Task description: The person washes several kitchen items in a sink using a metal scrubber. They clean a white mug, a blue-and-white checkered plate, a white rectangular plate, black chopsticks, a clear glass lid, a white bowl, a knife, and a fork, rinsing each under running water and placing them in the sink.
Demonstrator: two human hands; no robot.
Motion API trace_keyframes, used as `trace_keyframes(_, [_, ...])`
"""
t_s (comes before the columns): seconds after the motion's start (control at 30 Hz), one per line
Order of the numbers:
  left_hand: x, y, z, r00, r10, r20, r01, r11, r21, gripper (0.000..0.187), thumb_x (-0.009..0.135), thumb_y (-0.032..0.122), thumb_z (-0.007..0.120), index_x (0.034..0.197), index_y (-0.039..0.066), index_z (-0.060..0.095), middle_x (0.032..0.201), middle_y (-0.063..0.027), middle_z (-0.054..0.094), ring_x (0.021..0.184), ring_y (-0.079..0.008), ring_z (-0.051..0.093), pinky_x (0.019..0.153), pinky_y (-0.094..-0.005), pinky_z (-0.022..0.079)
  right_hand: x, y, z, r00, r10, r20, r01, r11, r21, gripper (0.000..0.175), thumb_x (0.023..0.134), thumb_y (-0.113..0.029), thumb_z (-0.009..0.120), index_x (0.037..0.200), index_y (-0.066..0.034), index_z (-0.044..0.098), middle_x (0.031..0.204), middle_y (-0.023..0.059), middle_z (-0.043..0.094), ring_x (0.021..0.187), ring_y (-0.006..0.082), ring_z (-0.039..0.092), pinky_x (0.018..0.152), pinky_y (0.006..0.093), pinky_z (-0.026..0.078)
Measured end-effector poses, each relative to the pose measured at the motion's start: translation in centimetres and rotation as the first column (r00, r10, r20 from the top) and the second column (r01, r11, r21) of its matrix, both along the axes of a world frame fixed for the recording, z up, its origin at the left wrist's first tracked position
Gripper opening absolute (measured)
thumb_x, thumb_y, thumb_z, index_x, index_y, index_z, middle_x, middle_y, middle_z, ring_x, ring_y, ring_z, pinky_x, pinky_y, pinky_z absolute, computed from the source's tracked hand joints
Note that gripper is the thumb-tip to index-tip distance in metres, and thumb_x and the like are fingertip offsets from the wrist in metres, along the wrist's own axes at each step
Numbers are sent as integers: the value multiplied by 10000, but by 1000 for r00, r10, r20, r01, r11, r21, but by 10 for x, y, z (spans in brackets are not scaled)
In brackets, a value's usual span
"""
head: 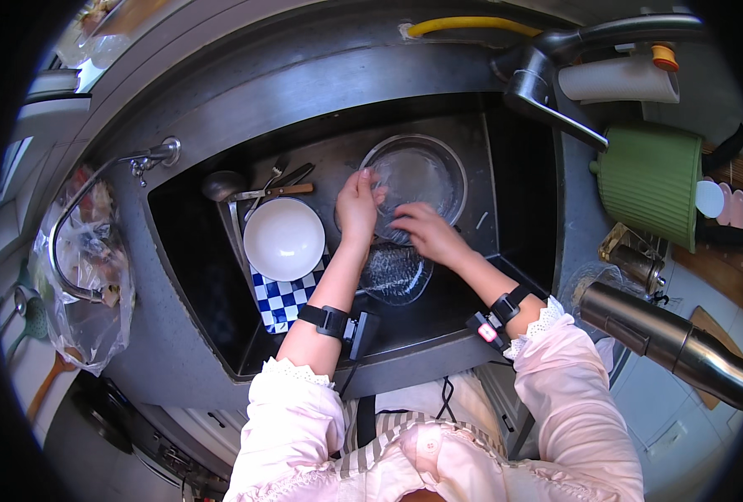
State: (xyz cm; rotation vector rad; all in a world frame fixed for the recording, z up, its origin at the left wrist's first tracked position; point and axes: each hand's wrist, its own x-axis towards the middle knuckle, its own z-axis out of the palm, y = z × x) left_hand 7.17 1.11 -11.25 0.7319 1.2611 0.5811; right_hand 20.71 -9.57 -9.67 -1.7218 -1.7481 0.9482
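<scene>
My left hand [357, 207] is at the left rim of a round metal basin [463, 188] in the sink, thumb and fingers curled. Something clear and glassy shows beside those fingertips; whether they grip it cannot be made out. My right hand [433, 233] reaches over the basin's near edge, slightly blurred, its fingers apart and pointing left with nothing visible in them. Cloudy, pale content [412, 174] shows inside the basin. Just below both hands lies a clear textured glass dish [396, 276]. A white bowl [284, 238] rests left of my left forearm, partly over a blue-and-white checkered dish [278, 304].
A ladle [224, 186], a fork [277, 168] and a wooden-handled knife [293, 189] lie in the sink's left part. The faucet [556, 116] reaches over the back right corner. A green ribbed container [651, 185] stands right; a plastic bag [92, 263] sits left.
</scene>
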Motion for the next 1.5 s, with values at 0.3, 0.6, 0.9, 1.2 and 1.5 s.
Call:
trace_keyframes(0.3, [-5,4,-10,979,44,-200,18,954,298,328,1009,233,484,1130,-44,609,957,-118,678,795,-153,660,660,-262,549,-31,41,32,988,-81,-130,89,994,59,363,730,20,599,1088,-40,584,1173,152,584,1133,352,522,985,404,427])
trace_keyframes(0.6, [3,-3,26,883,7,-470,246,845,474,309,961,242,494,974,-12,669,876,-259,649,851,-443,626,770,-438,498,-16,35,31,992,-115,-45,120,984,133,391,793,-24,621,1184,-50,616,1261,156,575,1205,357,515,1038,424,398])
trace_keyframes(0.9, [3,6,47,920,-216,-328,299,926,229,271,1001,170,470,1028,-47,630,846,-120,699,598,-159,677,523,-240,526,21,26,41,946,-191,262,138,969,206,395,729,-28,697,1116,-92,655,1226,127,549,1147,334,502,955,409,458])
trace_keyframes(1.2, [-1,34,67,809,-295,-509,577,563,591,189,941,187,582,976,19,663,746,-151,674,606,-211,672,559,-314,503,44,72,57,984,-124,128,126,992,-5,425,721,-193,710,1110,-40,630,1020,162,648,1031,334,578,899,393,479])
trace_keyframes(1.5, [15,19,82,940,140,-312,127,705,698,182,968,153,548,978,11,661,785,-68,708,606,-124,647,572,-242,504,-16,22,40,-42,-821,-570,630,421,-652,195,856,-81,632,1033,-3,607,940,91,659,842,181,636,759,331,518])
